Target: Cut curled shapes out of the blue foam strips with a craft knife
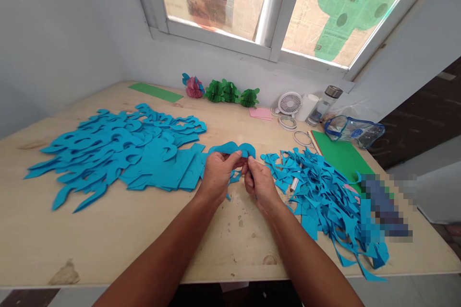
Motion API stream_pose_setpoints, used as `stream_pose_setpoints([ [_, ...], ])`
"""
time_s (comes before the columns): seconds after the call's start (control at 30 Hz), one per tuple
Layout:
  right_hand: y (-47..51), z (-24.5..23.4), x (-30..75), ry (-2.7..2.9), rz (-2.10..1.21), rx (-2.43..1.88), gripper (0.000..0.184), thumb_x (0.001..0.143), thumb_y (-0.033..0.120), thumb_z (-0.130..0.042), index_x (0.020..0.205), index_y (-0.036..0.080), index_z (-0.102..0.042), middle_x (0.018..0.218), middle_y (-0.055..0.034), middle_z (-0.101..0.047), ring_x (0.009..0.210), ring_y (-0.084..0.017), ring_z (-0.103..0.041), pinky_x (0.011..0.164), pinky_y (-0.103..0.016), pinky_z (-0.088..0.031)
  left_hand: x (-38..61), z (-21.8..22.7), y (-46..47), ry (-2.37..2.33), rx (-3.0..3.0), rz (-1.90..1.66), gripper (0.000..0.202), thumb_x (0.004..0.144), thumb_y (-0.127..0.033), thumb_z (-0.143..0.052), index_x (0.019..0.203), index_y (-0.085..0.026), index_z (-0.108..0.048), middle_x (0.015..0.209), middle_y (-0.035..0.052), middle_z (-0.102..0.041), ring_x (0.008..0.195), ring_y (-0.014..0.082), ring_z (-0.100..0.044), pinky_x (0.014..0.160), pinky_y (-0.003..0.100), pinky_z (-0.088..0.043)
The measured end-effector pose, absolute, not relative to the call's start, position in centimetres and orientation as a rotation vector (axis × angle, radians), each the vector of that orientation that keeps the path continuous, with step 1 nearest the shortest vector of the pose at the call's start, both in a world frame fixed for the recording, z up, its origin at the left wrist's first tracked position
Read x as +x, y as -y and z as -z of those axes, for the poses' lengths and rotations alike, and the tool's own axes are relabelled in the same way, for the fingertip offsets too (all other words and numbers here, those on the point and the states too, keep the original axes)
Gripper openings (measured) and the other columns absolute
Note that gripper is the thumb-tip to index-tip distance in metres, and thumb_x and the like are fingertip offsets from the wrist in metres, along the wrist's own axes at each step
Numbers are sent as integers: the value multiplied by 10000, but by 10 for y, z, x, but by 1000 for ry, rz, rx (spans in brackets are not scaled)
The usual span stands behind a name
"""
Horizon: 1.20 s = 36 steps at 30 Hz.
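Note:
My left hand (pixel 219 175) and my right hand (pixel 260 184) meet over the middle of the wooden table (pixel 118 235). Both pinch one blue paper cut-out (pixel 230 147) with rounded lobes, held just above the tabletop. To the left spreads a big heap of finished blue cut-outs (pixel 115 146), with a stack of blue paper pieces (pixel 169 172) beside my left hand. A pile of blue paper scraps (pixel 324 192) lies to the right of my right hand.
Along the back wall stand a pink-and-blue paper ornament (pixel 193 86) and green paper ornaments (pixel 230 92). A small white fan (pixel 290 104), tape rolls (pixel 288 122), a bottle (pixel 324 103), a clear pouch (pixel 355 130), green paper sheets (pixel 340 156) and a green strip (pixel 155 92) sit nearby.

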State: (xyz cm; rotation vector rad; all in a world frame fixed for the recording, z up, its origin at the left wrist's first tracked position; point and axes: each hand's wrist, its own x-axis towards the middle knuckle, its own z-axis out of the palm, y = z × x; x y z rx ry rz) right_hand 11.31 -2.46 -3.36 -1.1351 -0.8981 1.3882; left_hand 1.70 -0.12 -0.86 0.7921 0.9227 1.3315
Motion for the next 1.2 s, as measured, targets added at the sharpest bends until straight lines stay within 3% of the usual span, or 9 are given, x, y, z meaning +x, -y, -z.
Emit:
stream_pose_setpoints([
  [0.2, 23, 32, 117, 931, -1394, -1162, 454, 722, 616, -556, 612, 177, -524, 320, 109, -307, 294, -46, -179, 338, -223, -110, 14, 7, 1, -969, 819, -1296, 147, 611, -247, -700, 550, -135, -626, 514, -8, -604, 518, 128, -576, 608, 265, -498],
  [0.63, 23, 33, 116, 942, -1395, -1128, 442, 735, 598, -561, 612, 175, -527, 317, 111, -305, 293, -43, -174, 336, -216, -103, 13, 6, 0, -957, 825, -1287, 154, 613, -242, -699, 543, -136, -612, 509, -10, -597, 524, 122, -570, 622, 256, -496],
  [1.2, 23, 34, 116, 953, -1397, -1151, 465, 713, 633, -560, 617, 179, -524, 329, 112, -297, 301, -47, -177, 339, -217, -121, 13, 3, 0, -943, 839, -1289, 165, 579, -235, -694, 509, -141, -579, 494, -9, -575, 485, 118, -540, 546, 247, -472],
])
